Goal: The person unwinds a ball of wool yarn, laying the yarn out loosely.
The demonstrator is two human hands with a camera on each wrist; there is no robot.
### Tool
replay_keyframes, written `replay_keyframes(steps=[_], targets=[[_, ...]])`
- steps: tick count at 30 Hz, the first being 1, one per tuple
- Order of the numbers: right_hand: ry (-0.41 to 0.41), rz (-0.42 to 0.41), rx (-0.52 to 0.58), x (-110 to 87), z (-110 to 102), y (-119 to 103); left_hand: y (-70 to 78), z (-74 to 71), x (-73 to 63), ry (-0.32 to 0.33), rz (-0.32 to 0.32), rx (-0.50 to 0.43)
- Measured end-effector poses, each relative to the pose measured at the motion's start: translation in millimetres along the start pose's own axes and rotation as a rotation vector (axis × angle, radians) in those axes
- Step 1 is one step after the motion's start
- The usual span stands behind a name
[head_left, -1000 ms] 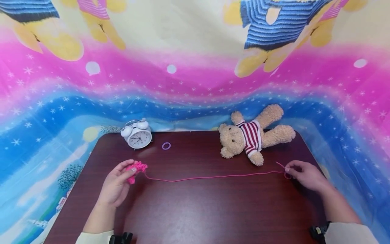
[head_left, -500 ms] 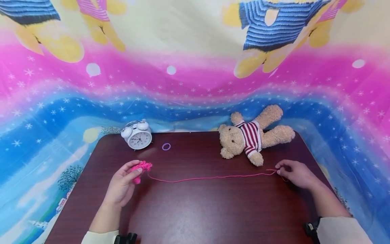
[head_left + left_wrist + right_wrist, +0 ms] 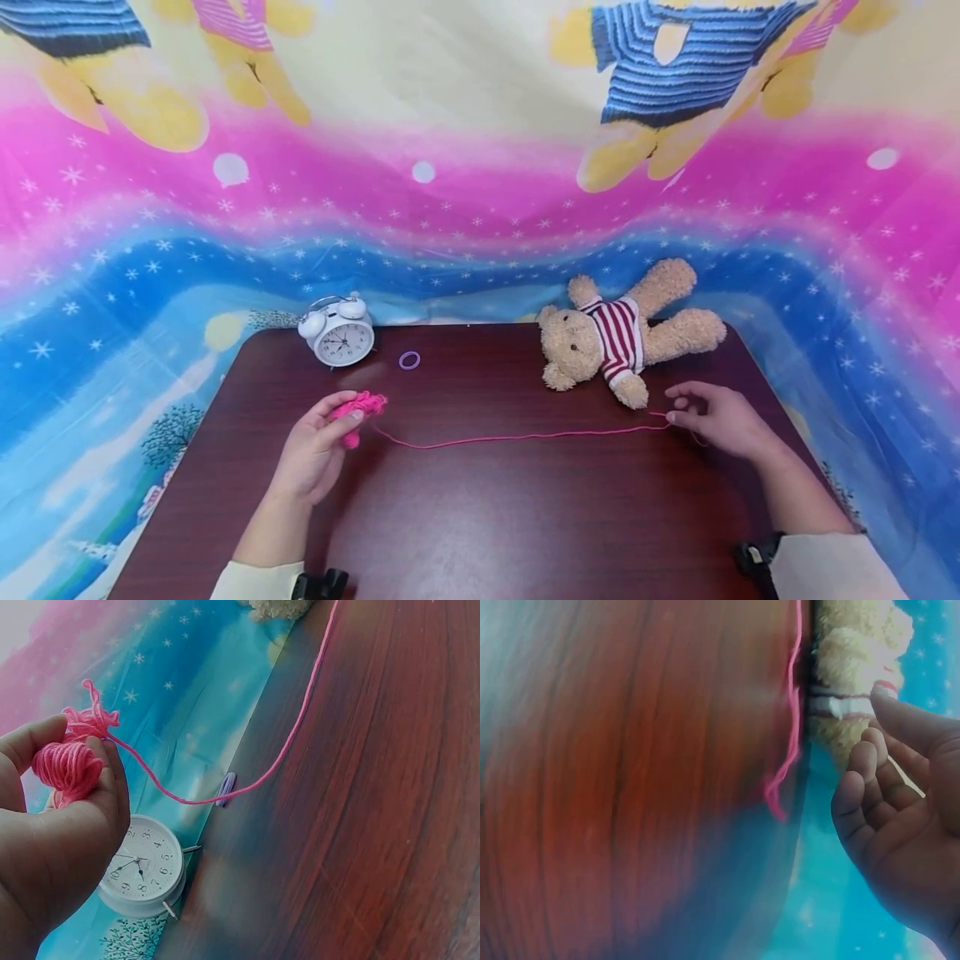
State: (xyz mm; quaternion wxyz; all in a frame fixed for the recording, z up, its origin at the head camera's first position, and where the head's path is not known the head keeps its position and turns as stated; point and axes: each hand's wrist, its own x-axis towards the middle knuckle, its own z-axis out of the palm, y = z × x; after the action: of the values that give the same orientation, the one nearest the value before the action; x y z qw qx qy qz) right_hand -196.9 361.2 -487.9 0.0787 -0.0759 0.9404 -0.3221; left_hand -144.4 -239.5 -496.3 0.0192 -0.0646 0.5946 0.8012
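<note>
My left hand point(image 3: 311, 450) grips a small bundle of pink yarn point(image 3: 67, 771) between thumb and fingers, raised over the table. From the bundle a long strand point(image 3: 510, 437) runs across to the right. My right hand point(image 3: 723, 421) is beside the strand's far end, thumb and fingers parted. In the right wrist view, the loose strand end point(image 3: 791, 742) lies apart from my right hand point(image 3: 900, 795), whose fingers are loosely bent around nothing. Just behind that hand lies a teddy bear point(image 3: 618, 333) in a red-and-white striped shirt.
A white twin-bell alarm clock point(image 3: 342, 340) stands at the table's back left. Right of it lies a purple ring point(image 3: 409, 360). The dark wooden table point(image 3: 480, 517) backs onto a colourful printed cloth point(image 3: 480, 208).
Both hands have moved inward, the left one carrying the yarn bundle. My right hand has let go of the strand's end, its thumb and fingers now parted.
</note>
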Motion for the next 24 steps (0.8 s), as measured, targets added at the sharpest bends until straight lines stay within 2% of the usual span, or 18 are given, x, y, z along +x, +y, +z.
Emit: replay_keyframes(steps=[7, 13, 19, 24], targets=[[0.050, -0.059, 0.046, 4.7, 8, -23, -1.0, 7.6, 1.1, 0.005, 0.007, -0.004], [0.074, -0.105, 0.130, 14.2, 26, -36, -1.9, 14.5, 1.7, 0.000, -0.001, 0.009], [0.061, -0.127, 0.203, 20.1, 47, -52, -2.4, 21.1, 2.1, -0.035, -0.002, -0.001], [0.044, -0.169, 0.254, 25.7, 63, -70, -0.9, 27.5, 2.0, -0.037, -0.001, 0.003]])
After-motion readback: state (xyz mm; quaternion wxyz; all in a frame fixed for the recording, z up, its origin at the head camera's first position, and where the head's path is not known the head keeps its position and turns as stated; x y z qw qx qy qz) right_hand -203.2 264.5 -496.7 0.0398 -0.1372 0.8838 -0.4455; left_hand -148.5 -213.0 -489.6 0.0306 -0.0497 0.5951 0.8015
